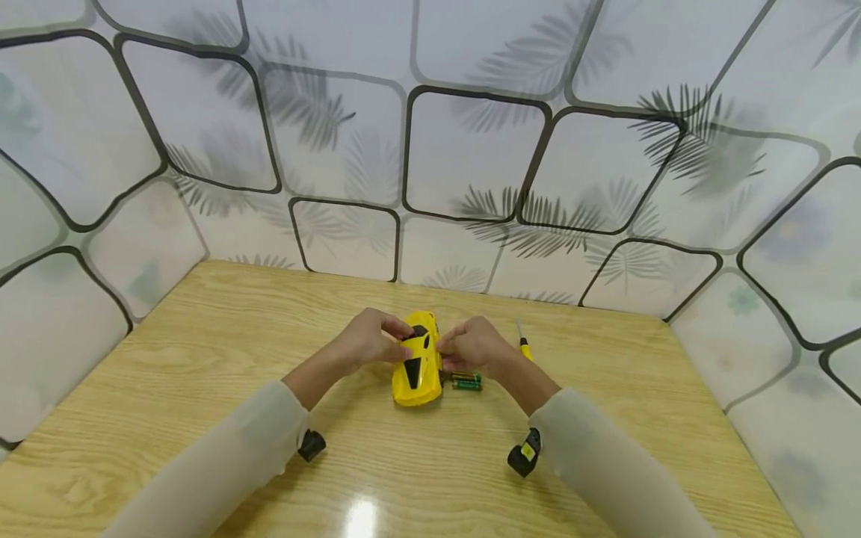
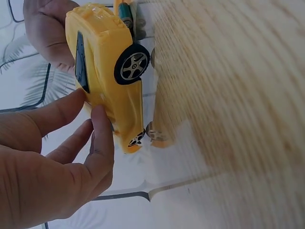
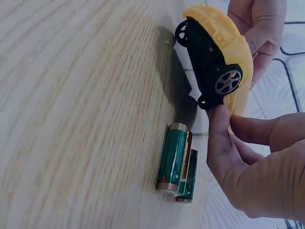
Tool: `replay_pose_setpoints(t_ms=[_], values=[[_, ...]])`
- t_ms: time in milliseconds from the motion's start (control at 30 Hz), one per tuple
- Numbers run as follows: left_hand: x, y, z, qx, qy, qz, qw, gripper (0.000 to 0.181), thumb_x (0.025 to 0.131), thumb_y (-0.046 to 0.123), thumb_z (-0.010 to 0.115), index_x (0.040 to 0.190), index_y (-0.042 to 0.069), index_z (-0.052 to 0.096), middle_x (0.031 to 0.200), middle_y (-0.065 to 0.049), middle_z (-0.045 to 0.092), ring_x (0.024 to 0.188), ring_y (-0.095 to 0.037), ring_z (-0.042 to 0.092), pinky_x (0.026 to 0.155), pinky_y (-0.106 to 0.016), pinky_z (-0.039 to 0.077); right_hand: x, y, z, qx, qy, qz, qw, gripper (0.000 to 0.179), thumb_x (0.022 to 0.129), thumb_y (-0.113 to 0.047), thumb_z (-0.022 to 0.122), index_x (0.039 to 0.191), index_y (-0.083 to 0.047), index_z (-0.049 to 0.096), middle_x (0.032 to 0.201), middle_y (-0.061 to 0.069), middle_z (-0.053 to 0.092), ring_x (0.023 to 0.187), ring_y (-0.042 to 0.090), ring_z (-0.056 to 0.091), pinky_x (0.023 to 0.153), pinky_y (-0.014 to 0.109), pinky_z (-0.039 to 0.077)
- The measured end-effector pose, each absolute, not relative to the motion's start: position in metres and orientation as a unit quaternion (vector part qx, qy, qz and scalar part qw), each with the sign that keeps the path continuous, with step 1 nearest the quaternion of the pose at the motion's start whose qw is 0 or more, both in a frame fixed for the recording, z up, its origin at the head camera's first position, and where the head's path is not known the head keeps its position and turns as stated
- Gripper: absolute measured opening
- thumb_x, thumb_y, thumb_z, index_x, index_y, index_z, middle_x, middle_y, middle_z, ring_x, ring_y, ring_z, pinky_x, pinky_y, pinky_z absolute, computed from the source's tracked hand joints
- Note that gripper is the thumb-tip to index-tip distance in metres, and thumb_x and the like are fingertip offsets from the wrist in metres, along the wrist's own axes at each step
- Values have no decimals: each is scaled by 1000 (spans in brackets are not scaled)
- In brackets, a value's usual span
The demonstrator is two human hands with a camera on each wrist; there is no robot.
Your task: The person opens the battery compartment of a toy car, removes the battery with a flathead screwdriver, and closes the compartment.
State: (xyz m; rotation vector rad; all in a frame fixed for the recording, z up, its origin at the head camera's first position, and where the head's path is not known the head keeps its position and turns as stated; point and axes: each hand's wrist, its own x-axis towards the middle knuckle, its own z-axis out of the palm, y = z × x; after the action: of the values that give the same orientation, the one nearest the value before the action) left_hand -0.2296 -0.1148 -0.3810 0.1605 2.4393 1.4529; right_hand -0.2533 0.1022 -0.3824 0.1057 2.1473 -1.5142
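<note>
A yellow toy car [image 1: 418,373] with dark windows is held just over the table between both hands. My left hand [image 1: 366,340] holds its left side, thumb and fingertips against the body by the roof and door. On the other side, my right hand [image 1: 474,345] pinches the car's edge; in the right wrist view a finger lies against the dark underside. That view shows the toy car [image 3: 243,62] tilted, its black chassis [image 3: 202,57] and wheels partly exposed. Green batteries [image 3: 174,157] lie close to the right hand.
A screwdriver [image 1: 525,348] with a yellow and black handle lies right of the right hand. The wooden table [image 1: 403,478] meets a patterned wall [image 1: 457,254] at the back. Black wrist cameras sit on both forearms.
</note>
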Motion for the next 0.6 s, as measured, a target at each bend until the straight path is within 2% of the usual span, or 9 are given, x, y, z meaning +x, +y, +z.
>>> replay_pose_setpoints(t_ms=[333,600], values=[[-230,-112,-381,66,869,472,132,34,88,8,82,121,5,75,120,-10,69,116,-28,62,92,-37,59,-251,98,-384,39,788,-558,257,13,96,7,65,108,11,69,97,19,70,70,20,69,69,31,64],[-229,-112,-380,67,877,457,130,31,89,7,81,120,5,75,121,-10,69,107,-24,65,83,-32,60,-248,93,-386,36,789,-558,254,9,94,12,65,102,12,69,97,21,69,72,21,71,70,32,65]])
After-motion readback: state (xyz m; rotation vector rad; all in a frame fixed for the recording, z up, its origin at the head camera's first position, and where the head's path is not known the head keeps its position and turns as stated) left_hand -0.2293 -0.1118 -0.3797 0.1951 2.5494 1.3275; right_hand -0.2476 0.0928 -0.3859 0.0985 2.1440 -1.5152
